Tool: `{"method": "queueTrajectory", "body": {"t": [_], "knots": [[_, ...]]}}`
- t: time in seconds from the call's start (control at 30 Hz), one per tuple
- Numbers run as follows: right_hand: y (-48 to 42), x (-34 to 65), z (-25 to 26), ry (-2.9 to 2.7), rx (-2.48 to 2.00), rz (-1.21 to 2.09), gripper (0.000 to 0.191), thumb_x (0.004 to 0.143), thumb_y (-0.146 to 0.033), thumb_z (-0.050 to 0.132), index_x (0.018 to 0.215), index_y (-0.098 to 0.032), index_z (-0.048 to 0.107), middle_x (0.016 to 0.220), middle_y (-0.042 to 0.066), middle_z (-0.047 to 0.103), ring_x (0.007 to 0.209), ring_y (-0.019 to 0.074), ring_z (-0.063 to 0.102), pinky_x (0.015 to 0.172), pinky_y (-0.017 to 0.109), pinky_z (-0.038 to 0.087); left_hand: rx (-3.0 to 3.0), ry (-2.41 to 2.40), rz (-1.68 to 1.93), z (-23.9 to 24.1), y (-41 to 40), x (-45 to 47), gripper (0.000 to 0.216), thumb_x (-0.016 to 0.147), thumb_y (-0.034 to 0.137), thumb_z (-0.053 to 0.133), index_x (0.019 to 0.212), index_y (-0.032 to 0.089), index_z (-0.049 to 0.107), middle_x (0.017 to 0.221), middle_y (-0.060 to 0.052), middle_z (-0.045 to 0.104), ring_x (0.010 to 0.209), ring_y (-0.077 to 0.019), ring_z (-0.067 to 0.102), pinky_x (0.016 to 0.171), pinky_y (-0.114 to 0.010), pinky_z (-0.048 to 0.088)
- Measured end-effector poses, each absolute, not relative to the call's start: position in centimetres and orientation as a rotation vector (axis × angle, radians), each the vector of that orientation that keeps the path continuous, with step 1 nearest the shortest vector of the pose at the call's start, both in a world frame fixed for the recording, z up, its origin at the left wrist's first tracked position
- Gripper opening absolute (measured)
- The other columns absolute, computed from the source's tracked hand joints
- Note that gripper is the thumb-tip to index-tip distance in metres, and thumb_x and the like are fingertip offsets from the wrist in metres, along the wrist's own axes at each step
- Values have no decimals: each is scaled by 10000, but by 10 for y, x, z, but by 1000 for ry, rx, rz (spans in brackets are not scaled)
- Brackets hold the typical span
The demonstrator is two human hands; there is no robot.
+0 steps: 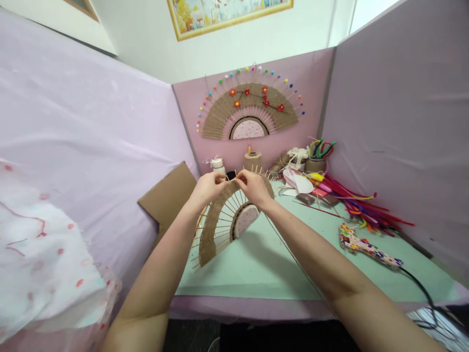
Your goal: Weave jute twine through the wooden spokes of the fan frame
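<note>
A half-round fan of thin wooden sticks woven with brown twine is held tilted above the table. Its small half-disc base is covered in pale pink spotted cloth with a dark rim. My left hand pinches the fan's upper edge, fingers closed. Close beside it, my right hand is closed too, pinching twine at the same edge among the stick ends. A long strand of twine runs from below my right hand down past the forearm towards the table's front. The exact fingertip contact is too small to make out.
A finished fan with red flowers and coloured beads hangs on the pink back panel. Behind my hands stand a twine spool and a white bottle. Pipe cleaners and a corded glue gun lie right; cardboard leans left.
</note>
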State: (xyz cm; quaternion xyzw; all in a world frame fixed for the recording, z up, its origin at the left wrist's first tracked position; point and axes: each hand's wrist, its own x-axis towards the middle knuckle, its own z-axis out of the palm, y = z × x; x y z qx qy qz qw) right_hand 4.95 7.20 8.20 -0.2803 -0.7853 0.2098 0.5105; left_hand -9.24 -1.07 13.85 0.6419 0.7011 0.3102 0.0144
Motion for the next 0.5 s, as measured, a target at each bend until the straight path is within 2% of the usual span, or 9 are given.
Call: {"method": "queueTrajectory", "body": {"t": [0.1,0.23,0.33,0.43,0.5], "knots": [[71,62,78,-1889,-716,788,98,786,-295,611,787,-197,614,646,-10,638,571,134,557,564,245,406,2047,2171,915,139,0,-91,226,754,345,611,827,178,744,819,-70,738,780,-219,651,717,-303,470],[56,118,66,-2022,-732,1344,214,774,-363,618,887,-182,606,516,-59,540,376,83,394,387,203,277,2021,2160,986,135,3,-94,240,760,349,585,777,180,755,750,-49,722,701,-194,614,659,-289,449],[28,187,56,-2208,-740,1527,272,750,-406,657,904,-184,624,558,-36,566,428,101,455,427,219,334,1937,2152,1049,133,1,-97,243,745,360,600,763,178,759,748,-44,720,721,-194,612,675,-283,447],[-4,265,48,-2267,-781,1783,276,745,-447,675,877,-208,634,648,19,609,578,159,572,561,284,435,1872,2144,1068,133,-1,-98,251,727,367,613,767,171,765,736,-33,714,743,-197,612,665,-270,445],[-22,313,42,-2229,-846,1974,245,756,-464,679,819,-236,618,724,66,613,662,172,607,629,314,440,1830,2155,1073,136,-3,-97,270,712,376,618,782,163,767,725,-25,711,721,-192,606,636,-262,441]]}}
